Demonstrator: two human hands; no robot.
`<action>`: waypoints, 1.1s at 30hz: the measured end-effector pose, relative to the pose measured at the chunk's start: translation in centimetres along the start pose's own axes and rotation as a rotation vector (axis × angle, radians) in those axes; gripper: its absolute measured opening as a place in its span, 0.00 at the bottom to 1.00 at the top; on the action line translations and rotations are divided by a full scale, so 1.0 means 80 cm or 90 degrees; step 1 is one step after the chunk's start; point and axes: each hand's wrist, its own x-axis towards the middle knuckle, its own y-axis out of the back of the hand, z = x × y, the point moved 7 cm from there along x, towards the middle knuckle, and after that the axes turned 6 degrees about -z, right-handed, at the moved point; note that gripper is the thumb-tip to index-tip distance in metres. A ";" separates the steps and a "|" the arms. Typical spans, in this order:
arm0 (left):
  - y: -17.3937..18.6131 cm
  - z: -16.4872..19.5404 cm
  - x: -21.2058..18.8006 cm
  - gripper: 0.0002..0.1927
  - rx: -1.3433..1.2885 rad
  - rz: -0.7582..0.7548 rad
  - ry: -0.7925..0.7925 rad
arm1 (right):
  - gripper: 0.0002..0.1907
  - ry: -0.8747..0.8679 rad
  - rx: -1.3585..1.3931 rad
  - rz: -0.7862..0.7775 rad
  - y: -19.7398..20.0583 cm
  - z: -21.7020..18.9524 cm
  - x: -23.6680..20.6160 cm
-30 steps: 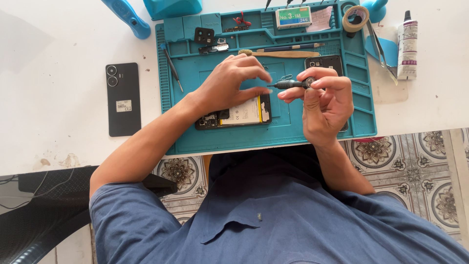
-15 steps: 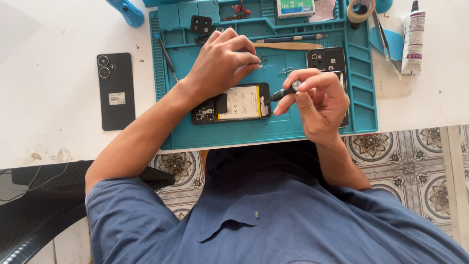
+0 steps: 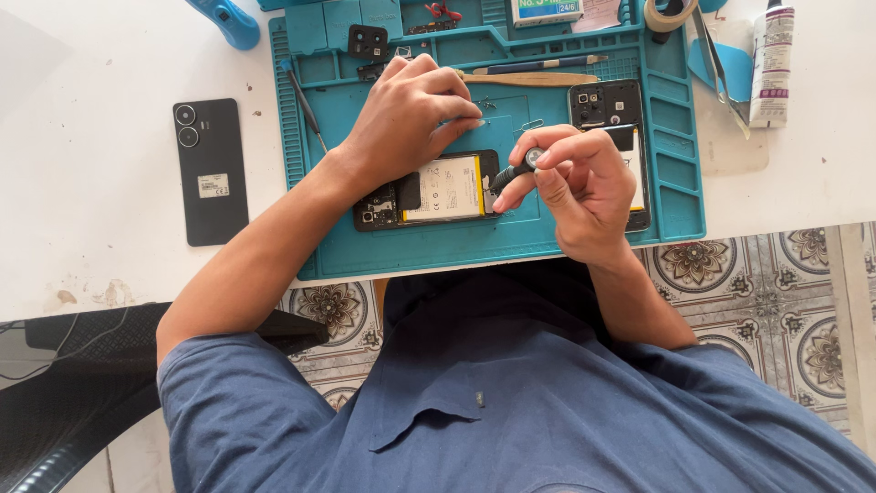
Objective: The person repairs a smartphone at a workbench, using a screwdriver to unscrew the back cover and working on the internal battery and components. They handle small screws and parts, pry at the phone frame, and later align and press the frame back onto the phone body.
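The left hand [image 3: 406, 114] still rests curled and empty-gripped on the opened phone [image 3: 429, 190], lying mid-mat on the teal mat [image 3: 511, 242]. The right hand [image 3: 584, 187], pinching the screwdriver [image 3: 513, 170], has now lowered its tip to the phone's right edge.

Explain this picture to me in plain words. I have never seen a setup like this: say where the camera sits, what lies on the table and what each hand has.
The camera is worn on the person's head and looks down over a blue shirt at a white table. On it lies a teal work mat with small trays. The left hand rests on an opened phone whose insides and pale battery show. The right hand pinches a small screwdriver, its tip at the phone's right end. Under that hand lies a second opened phone. Left of the mat lies a black phone back cover. At the top right are a tape roll, tweezers and a glue tube.
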 end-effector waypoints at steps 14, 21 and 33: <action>0.011 0.044 0.004 0.08 -0.327 -0.091 -0.100 | 0.06 -0.016 0.004 0.001 -0.003 -0.001 -0.001; 0.003 0.048 0.001 0.13 -0.313 -0.097 -0.126 | 0.06 -0.013 0.003 -0.006 -0.004 -0.002 -0.001; 0.002 0.044 0.001 0.11 -0.294 -0.090 -0.123 | 0.06 -0.005 -0.002 -0.007 -0.005 0.000 0.002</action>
